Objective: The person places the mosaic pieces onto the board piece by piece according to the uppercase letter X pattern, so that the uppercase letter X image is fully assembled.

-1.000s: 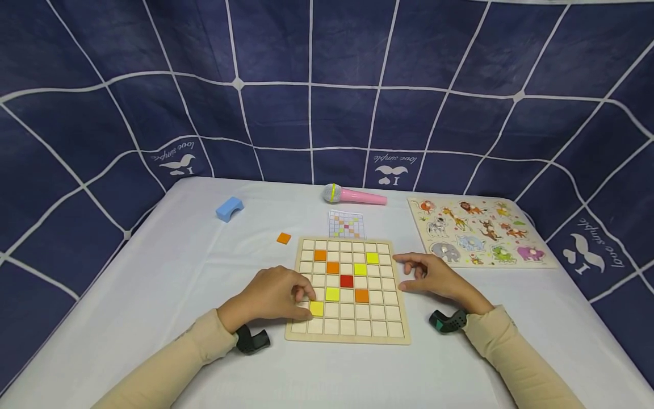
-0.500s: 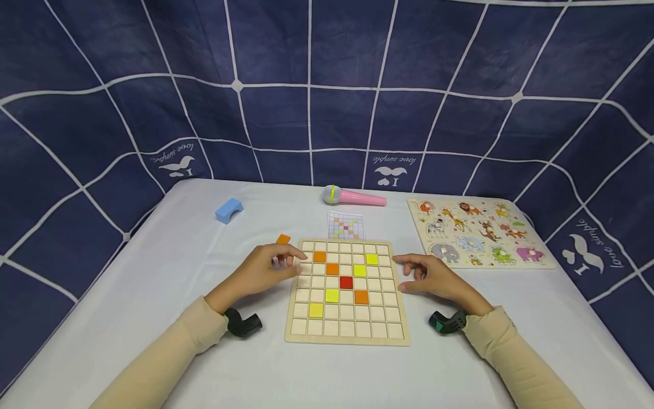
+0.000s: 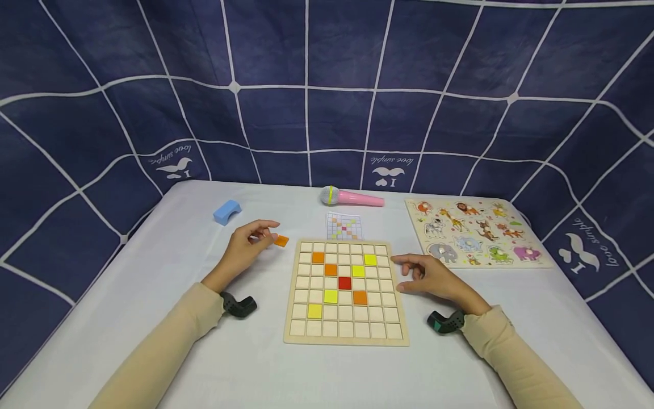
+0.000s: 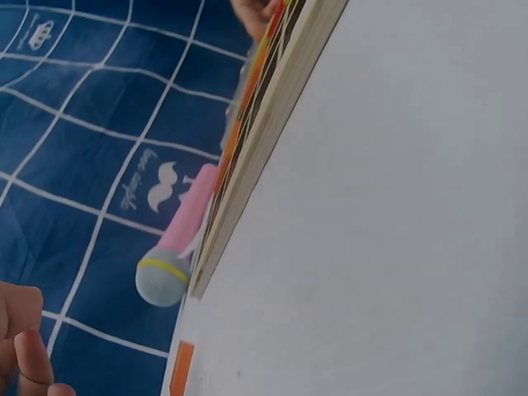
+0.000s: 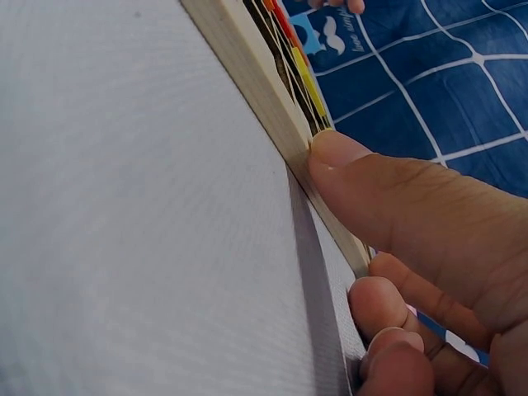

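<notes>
A wooden grid board (image 3: 346, 336) lies in the middle of the white table, seen in the head view. Orange, yellow and red tiles fill some of its cells, with the red tile (image 3: 344, 282) at the centre. A loose orange tile (image 3: 281, 241) lies off the board's far left corner. My left hand (image 3: 271, 232) hovers just left of that tile, fingers relaxed and holding nothing. The left wrist view shows the same orange tile (image 4: 181, 367). My right hand (image 3: 403, 272) rests at the board's right side. Its thumb (image 5: 363, 165) presses against the board's edge (image 5: 247, 66).
A blue arch block (image 3: 227, 211) sits far left. A pink toy microphone (image 3: 352, 197) and a small pattern card (image 3: 345, 226) lie beyond the board. An animal peg puzzle (image 3: 477, 232) is at the far right. A blue checked cloth walls the table.
My left hand left the yellow tile at the board's near left and moved up and left to the loose orange tile. The right hand stayed put.
</notes>
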`<act>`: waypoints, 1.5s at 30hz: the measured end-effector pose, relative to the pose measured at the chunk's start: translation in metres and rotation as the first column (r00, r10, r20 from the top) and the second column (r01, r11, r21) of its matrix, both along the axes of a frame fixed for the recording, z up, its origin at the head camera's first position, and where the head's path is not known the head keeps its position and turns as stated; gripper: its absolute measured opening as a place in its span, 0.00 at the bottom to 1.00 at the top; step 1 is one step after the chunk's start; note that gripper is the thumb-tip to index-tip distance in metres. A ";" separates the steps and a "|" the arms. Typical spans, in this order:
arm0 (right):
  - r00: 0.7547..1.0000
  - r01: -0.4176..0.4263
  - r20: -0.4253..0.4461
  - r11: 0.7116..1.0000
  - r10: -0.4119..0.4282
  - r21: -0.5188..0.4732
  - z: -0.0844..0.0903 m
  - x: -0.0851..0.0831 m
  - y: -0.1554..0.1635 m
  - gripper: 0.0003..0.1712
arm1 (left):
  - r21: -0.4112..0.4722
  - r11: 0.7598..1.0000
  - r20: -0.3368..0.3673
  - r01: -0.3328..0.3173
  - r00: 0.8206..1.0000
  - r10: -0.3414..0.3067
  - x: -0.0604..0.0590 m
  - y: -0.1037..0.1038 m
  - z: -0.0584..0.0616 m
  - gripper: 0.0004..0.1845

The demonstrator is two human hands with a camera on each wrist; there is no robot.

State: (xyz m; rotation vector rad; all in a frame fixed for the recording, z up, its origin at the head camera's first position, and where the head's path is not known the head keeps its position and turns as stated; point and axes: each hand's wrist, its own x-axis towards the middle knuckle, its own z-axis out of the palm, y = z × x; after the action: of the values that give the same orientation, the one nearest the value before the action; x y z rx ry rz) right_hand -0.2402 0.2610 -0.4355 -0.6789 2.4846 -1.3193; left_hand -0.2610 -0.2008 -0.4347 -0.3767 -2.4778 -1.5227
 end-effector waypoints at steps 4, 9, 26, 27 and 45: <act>1.000 -0.002 0.008 1.000 0.001 0.011 0.000 0.000 -0.001 0.37 | -0.036 0.999 0.010 -0.021 1.000 0.021 -0.008 -0.006 -0.005 0.16; 1.000 0.005 0.014 1.000 -0.005 0.016 0.000 0.001 -0.002 0.37 | -0.118 0.993 0.032 0.007 0.999 -0.004 -0.018 -0.009 -0.011 0.20; 1.000 -0.002 0.002 1.000 0.002 0.010 0.000 -0.001 -0.001 0.37 | -0.341 0.937 0.070 0.077 0.996 -0.056 -0.031 -0.015 -0.018 0.23; 1.000 -0.004 0.003 1.000 0.003 0.008 0.000 -0.001 -0.001 0.37 | -0.346 0.935 0.073 0.080 0.996 -0.058 -0.031 -0.015 -0.018 0.22; 1.000 -0.008 0.011 1.000 0.008 -0.006 0.001 0.000 0.001 0.37 | -0.350 0.932 0.055 0.091 0.996 -0.076 -0.030 -0.016 -0.016 0.15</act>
State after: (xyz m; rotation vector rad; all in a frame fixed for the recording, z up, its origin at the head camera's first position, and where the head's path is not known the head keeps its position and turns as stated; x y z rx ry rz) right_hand -0.2403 0.2619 -0.4342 -0.6799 2.4675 -1.3248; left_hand -0.2906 -0.2163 -0.4504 -0.5190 -2.8023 -1.1148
